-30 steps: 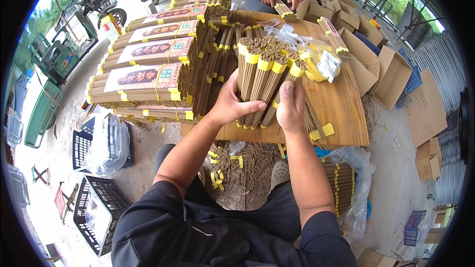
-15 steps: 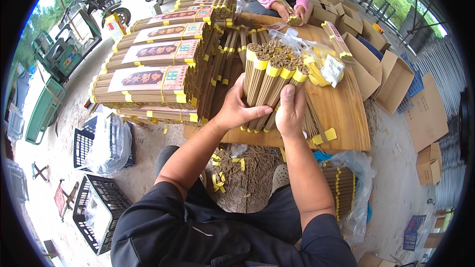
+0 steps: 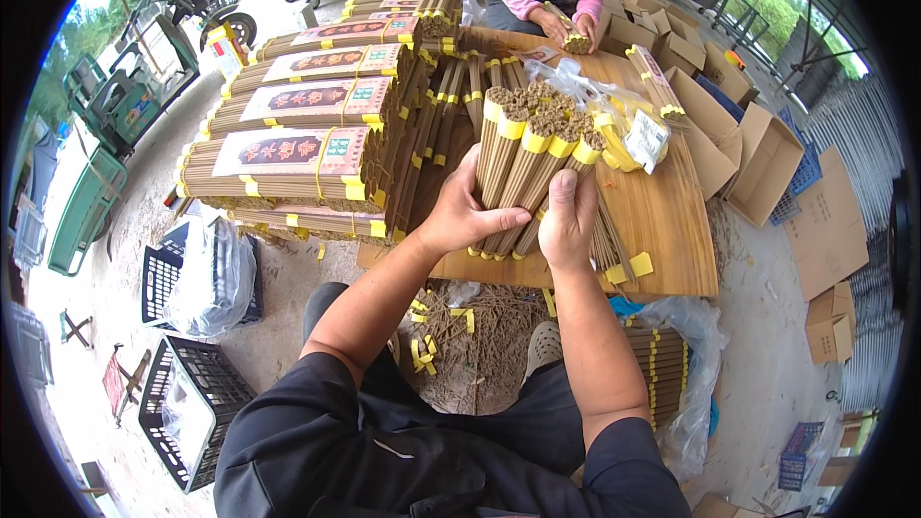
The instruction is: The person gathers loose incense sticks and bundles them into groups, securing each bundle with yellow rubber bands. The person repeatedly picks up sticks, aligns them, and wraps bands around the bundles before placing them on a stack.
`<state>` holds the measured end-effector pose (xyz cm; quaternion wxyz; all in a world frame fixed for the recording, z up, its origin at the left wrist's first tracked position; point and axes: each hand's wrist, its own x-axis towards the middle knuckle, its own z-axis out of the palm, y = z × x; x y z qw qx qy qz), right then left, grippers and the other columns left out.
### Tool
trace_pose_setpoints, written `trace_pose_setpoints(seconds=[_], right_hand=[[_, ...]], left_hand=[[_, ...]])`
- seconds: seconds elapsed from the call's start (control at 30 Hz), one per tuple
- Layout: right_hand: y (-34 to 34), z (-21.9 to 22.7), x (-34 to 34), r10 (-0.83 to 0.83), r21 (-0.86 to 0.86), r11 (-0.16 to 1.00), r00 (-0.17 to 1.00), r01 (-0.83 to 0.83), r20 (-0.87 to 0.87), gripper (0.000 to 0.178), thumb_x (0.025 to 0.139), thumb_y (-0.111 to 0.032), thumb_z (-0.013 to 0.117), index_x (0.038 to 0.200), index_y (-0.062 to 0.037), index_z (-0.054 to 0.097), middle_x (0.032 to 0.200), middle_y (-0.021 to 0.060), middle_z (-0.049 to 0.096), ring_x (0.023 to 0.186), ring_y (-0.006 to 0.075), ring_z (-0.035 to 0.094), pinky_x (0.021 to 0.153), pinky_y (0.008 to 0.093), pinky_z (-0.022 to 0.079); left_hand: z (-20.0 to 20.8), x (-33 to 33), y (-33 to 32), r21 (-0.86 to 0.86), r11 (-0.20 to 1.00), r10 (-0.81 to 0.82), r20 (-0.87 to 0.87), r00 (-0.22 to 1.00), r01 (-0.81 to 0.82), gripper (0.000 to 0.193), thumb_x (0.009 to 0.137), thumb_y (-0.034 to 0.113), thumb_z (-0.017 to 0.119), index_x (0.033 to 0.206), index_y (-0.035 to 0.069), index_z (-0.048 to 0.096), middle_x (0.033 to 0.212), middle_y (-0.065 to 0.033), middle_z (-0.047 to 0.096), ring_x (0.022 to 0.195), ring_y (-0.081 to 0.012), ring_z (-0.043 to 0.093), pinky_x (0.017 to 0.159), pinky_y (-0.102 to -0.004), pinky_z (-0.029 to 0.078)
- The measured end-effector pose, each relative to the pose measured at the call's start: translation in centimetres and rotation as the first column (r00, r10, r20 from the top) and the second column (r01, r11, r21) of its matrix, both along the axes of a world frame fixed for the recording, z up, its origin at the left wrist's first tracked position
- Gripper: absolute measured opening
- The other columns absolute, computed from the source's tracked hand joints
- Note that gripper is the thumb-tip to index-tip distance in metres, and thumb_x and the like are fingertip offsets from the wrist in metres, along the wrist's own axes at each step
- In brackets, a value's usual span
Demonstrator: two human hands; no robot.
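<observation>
Compared with one second ago, the right-hand bundle is drawn in closer to its neighbours, and the other person's hands [image 3: 573,31] sit lower over their pack [image 3: 574,38]. My two hands grasp one group of stick bundles [image 3: 518,173] between them. Left hand [image 3: 465,209]: fingers around the left side, thumb across the near face. Right hand [image 3: 568,216]: palm against the right side, thumb raised. Position of group: on end, over the near part of the wooden table [image 3: 676,230].

Appearance: thin brown sticks, rough darker tips packed level, yellow bands just below the tips. Count: at least four bands face me — the full number of bundles is hidden. To the left, four large labels [image 3: 288,152] show plainly on the near stack. One labelled pack [image 3: 655,82] lies far right. Two dark crates [image 3: 158,280] stand on the floor, left.
</observation>
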<state>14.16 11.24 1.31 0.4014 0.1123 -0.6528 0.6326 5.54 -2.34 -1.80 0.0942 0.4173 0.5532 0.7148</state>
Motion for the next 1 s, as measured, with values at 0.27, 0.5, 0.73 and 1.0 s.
trace_pose_setpoints(seconds=[0.27, 0.5, 0.73, 1.0], right_hand=[[0.11, 0.05, -0.02, 0.006, 0.016, 1.0, 1.0, -0.006, 0.001, 0.063, 0.108, -0.049, 0.048, 0.146, 0.0013, 0.043, 0.131, 0.0123, 0.06, 0.116, 0.0206, 0.059, 0.102, 0.0364, 0.046], [-0.01, 0.2, 0.08, 0.011, 0.007, 1.0, 1.0, -0.011, -0.001, 0.064, 0.108, -0.049, 0.048, 0.146, 0.0018, 0.043, 0.13, 0.0119, 0.06, 0.116, 0.0205, 0.058, 0.102, 0.0364, 0.046], [0.07, 0.0, -0.14, 0.011, -0.007, 1.0, 1.0, -0.011, -0.01, 0.061, 0.108, -0.046, 0.052, 0.145, 0.0018, 0.044, 0.129, 0.0118, 0.061, 0.115, 0.0198, 0.059, 0.102, 0.0361, 0.046], [0.4, -0.01, -0.1, -0.012, 0.007, 1.0, 1.0, 0.012, 0.02, 0.059, 0.1, -0.04, 0.07, 0.137, 0.0012, 0.05, 0.123, 0.0103, 0.064, 0.108, 0.0186, 0.062, 0.096, 0.0353, 0.05]], left_hand=[[0.16, 0.08, -0.09, -0.014, 1.0, -0.006, 0.006, 1.0, 0.006, 0.096, 0.074, 0.027, 0.095, 0.149, 0.0, 0.041, 0.138, -0.0119, 0.054, 0.13, -0.0216, 0.052, 0.112, -0.0378, 0.041], [0.01, -0.08, -0.1, -0.022, 1.0, -0.005, -0.011, 1.0, 0.005, 0.097, 0.074, 0.027, 0.095, 0.15, 0.0, 0.04, 0.139, -0.0122, 0.053, 0.131, -0.0218, 0.051, 0.113, -0.0383, 0.041], [-0.01, -0.05, -0.02, -0.019, 1.0, -0.003, -0.006, 1.0, 0.003, 0.096, 0.074, 0.027, 0.095, 0.149, 0.0, 0.041, 0.138, -0.0116, 0.054, 0.13, -0.0216, 0.052, 0.112, -0.0381, 0.041], [0.06, 0.23, 0.02, 0.014, 1.0, -0.006, 0.021, 1.0, 0.006, 0.092, 0.074, 0.026, 0.094, 0.147, 0.0, 0.044, 0.137, -0.0116, 0.056, 0.128, -0.0203, 0.053, 0.111, -0.0373, 0.041]])
